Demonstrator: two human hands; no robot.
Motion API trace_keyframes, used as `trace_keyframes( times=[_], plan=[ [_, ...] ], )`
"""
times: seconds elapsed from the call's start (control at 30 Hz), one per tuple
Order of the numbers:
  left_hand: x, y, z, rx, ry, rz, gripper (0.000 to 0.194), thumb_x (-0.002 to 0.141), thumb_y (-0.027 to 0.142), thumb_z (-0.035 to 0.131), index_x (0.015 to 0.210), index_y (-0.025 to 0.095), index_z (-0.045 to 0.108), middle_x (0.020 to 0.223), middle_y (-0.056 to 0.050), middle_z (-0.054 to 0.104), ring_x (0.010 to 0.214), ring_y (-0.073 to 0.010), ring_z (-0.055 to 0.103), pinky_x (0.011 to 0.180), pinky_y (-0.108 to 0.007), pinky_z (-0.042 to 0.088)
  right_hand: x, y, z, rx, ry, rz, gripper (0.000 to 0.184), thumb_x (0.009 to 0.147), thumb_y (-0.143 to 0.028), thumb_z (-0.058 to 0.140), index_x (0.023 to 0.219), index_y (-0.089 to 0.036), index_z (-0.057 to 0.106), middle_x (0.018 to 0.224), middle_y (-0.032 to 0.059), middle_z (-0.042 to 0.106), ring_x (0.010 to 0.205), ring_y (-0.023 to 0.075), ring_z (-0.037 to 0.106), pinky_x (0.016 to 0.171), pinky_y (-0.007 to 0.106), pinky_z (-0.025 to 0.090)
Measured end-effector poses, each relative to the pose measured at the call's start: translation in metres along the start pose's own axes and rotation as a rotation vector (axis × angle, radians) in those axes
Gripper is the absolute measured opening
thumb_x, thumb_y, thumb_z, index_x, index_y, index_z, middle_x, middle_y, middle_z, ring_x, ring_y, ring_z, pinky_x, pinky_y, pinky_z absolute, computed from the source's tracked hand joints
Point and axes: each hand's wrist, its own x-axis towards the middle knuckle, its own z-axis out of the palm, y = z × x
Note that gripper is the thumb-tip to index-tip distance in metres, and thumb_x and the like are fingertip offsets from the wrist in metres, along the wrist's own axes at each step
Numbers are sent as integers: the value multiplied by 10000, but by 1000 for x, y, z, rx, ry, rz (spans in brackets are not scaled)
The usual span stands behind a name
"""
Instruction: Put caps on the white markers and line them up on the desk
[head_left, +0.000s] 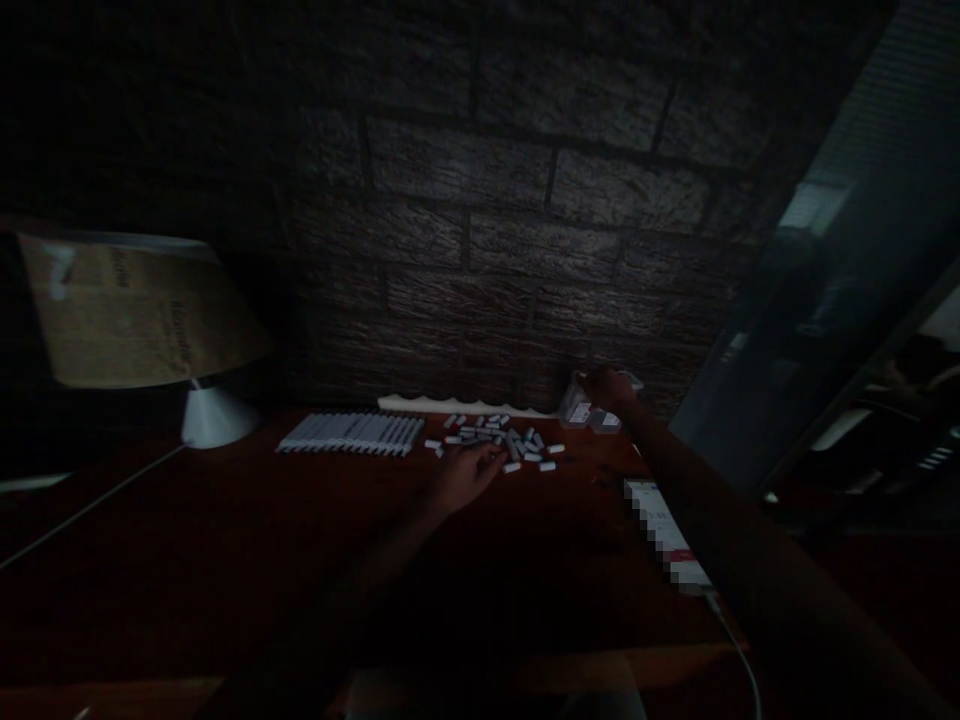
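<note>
In the dim head view, my left hand (pixel 466 474) rests at the near edge of a loose pile of short white marker caps (pixel 517 445), some with coloured ends. Its fingers are slightly bent and apart, and nothing shows between them. My right hand (pixel 609 388) reaches to the back, over two small clear plastic containers (pixel 576 412) with white labels. The right fingers look curled at the containers' tops; what they hold, if anything, is too dark to make out. To the left of the pile lies a neat row of white markers (pixel 352 433).
A lamp with a printed paper-like shade (pixel 142 310) stands at the left, its cord trailing forward. A white pixelated device or sheet (pixel 667 535) with a cable lies under my right forearm. A stone-block wall (pixel 465 230) bounds the wooden table (pixel 247 560); glass is at right.
</note>
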Motion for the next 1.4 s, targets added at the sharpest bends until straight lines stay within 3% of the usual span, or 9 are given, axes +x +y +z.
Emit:
trace_keyframes(
  times=[0.17, 0.33, 0.63, 0.9, 1.1, 1.2, 1.27, 1.33, 1.4],
  plan=[
    [0, -4, 2, -11, -3, -1, 271, 969, 364, 504, 956, 216, 731, 844, -23, 758, 732, -162, 675, 705, -255, 458, 5, -1, -4, -56, -86, -24, 509, 1007, -457, 400, 789, -191, 776, 632, 87, 730, 802, 224, 743, 697, 249, 480],
    [1, -6, 3, -2, -17, -1, 283, 968, 377, 500, 947, 215, 731, 850, -28, 758, 752, -165, 681, 704, -255, 455, 6, 3, 1, -53, -41, -78, 305, 968, -406, 521, 1024, -222, 758, 899, 51, 783, 835, 179, 737, 694, 211, 466],
    [1, -4, 2, 30, -21, 4, 285, 967, 372, 499, 947, 210, 733, 843, -29, 759, 725, -162, 675, 689, -255, 450, 10, 1, 7, -27, 2, -69, 293, 936, -367, 586, 1112, -171, 713, 918, 58, 781, 748, 155, 734, 669, 211, 498],
    [2, -3, 1, 26, -2, 12, 263, 959, 354, 510, 951, 224, 739, 839, -26, 760, 730, -163, 671, 701, -255, 460, 11, -5, -3, -101, -4, -61, 232, 891, -366, 652, 937, -181, 785, 796, 94, 772, 798, 209, 743, 706, 236, 508],
    [1, -3, 1, 13, -32, 11, 291, 967, 371, 494, 980, 219, 742, 828, -29, 754, 706, -159, 658, 686, -258, 439, 4, -6, 6, -105, 52, -65, 325, 898, -307, 633, 1172, -147, 705, 1021, 127, 766, 868, 216, 736, 785, 270, 527],
    [5, -5, -12, 62, -19, 6, 282, 951, 398, 521, 975, 233, 750, 778, -27, 736, 681, -166, 641, 683, -262, 430, -9, -3, 13, -86, 173, -93, 465, 882, -266, 629, 1317, -106, 596, 1196, 186, 699, 1063, 280, 684, 896, 337, 513],
    [10, -12, -27, 132, 16, -30, 279, 929, 420, 547, 942, 236, 756, 729, -28, 711, 661, -177, 621, 671, -268, 419, -24, -3, 21, 8, 364, -145, 499, 873, -263, 616, 1339, -93, 557, 1272, 211, 643, 1108, 301, 651, 936, 378, 500],
    [13, -24, -44, 154, 51, -72, 289, 924, 419, 544, 890, 219, 751, 720, -26, 699, 658, -172, 609, 660, -263, 407, -44, -7, 36, 170, 532, -199, 462, 894, -313, 576, 1313, -119, 565, 1294, 202, 613, 983, 269, 676, 892, 380, 520],
    [14, -39, -59, 170, 78, -139, 323, 926, 426, 524, 832, 203, 737, 700, -24, 688, 658, -161, 593, 635, -251, 393, -66, -14, 57, 309, 607, -195, 390, 922, -381, 525, 1218, -144, 616, 1215, 180, 645, 796, 228, 674, 834, 384, 532]
  ],
)
